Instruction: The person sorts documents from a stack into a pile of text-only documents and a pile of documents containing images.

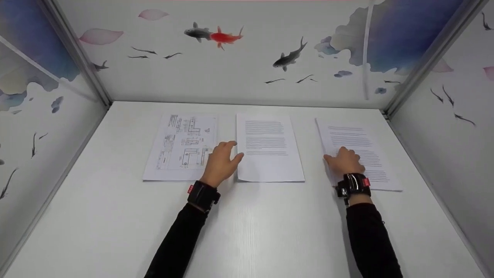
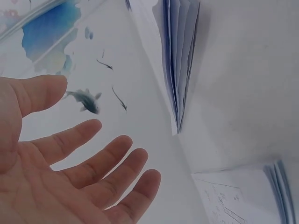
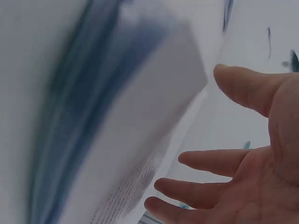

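Three stacks of paper lie in a row: a left one with technical drawings, a middle one with printed text and a right one with printed text. My left hand hovers between the left and middle stacks, overlapping the drawings' edge in the head view. In the left wrist view its fingers are spread and hold nothing. Over the left part of the right stack is my right hand, thumb toward the stack's left edge. The right wrist view shows its fingers apart, with nothing between them.
The stacks rest on a white table. Behind it stands a white panel painted with fish and petals, and similar panels close off both sides. Each wrist wears a black camera band, the left one and the right one.
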Demonstrator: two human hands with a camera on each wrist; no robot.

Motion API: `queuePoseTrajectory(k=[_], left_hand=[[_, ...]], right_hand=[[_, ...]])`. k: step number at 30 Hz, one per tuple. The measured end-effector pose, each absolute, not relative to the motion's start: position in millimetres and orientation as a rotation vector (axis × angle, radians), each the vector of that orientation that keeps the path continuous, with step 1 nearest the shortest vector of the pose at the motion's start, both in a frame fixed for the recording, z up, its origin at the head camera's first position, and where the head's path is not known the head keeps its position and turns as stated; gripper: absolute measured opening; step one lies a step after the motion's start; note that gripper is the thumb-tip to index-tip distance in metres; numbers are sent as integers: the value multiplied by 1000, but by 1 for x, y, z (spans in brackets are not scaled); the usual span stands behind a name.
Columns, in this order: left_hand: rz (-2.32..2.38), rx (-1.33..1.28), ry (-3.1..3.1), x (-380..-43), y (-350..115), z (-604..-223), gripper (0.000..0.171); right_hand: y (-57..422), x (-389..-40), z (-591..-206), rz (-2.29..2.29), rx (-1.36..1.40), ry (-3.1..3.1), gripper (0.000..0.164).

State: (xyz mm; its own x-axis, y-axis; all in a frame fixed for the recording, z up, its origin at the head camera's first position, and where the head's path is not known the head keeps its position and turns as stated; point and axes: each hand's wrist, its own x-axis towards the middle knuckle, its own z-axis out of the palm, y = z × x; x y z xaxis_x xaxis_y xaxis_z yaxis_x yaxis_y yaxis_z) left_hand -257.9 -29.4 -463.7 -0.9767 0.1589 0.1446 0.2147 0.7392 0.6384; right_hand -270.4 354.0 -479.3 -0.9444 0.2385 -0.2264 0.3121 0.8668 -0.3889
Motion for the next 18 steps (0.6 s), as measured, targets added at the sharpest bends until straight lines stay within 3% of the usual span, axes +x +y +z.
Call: queuePoseTrajectory(k=[10,18], left_hand=[[-1104,-372,-2823,-255,-27,-465,40],[-1125,-371,-2829,-256,-29,-464,41]], right_hand=[[371,-280,-467,-638,292,2801,77],[367,-283,-474,-563,294,2827,66]])
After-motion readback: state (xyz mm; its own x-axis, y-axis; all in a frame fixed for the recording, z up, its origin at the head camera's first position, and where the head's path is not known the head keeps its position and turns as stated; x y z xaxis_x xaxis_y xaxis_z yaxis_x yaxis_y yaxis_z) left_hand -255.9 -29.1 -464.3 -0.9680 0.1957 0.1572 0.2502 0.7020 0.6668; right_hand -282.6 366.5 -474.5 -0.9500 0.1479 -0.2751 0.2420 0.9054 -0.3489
